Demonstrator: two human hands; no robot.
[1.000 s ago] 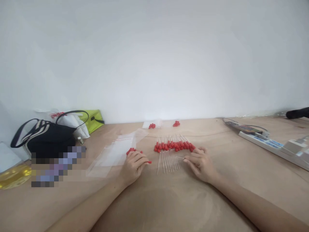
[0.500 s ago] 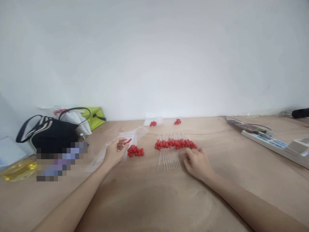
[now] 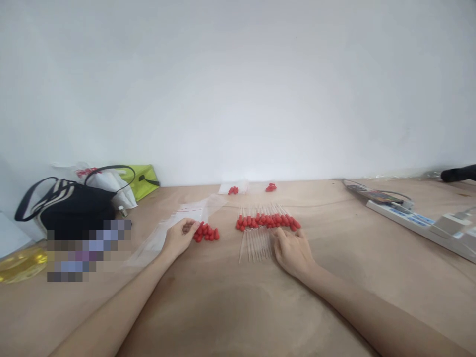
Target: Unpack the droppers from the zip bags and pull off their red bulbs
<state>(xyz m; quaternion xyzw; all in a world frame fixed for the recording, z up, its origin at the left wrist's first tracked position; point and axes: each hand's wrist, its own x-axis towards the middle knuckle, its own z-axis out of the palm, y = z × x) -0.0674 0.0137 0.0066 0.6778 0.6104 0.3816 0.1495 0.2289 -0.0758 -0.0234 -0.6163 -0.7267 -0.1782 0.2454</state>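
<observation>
My left hand (image 3: 181, 236) is closed in a pinch at the edge of a small pile of red rubber bulbs (image 3: 208, 233). One red bulb (image 3: 201, 225) shows at its fingertips. My right hand (image 3: 294, 250) rests with curled fingers against the right part of a row of thin clear droppers (image 3: 256, 247) topped with red bulbs (image 3: 264, 220). What its fingertips grip is hidden. The droppers lie side by side in two opposed sets, tubes pointing away and toward me, with the bulbs meeting in the middle.
Clear plastic bags (image 3: 186, 213) lie beside my left hand. Two small clusters of red bulbs (image 3: 233, 190) sit near the wall. At left stand a black bag (image 3: 78, 208), a lime-green bag (image 3: 143, 182) and a yellow bottle (image 3: 24, 265). A white power strip (image 3: 412, 220) and a phone (image 3: 372, 194) are at right.
My left hand has lowered the red bulb it held up, bringing its fingers against the pile. My right hand has shifted slightly left along the droppers. The whole view has moved a little.
</observation>
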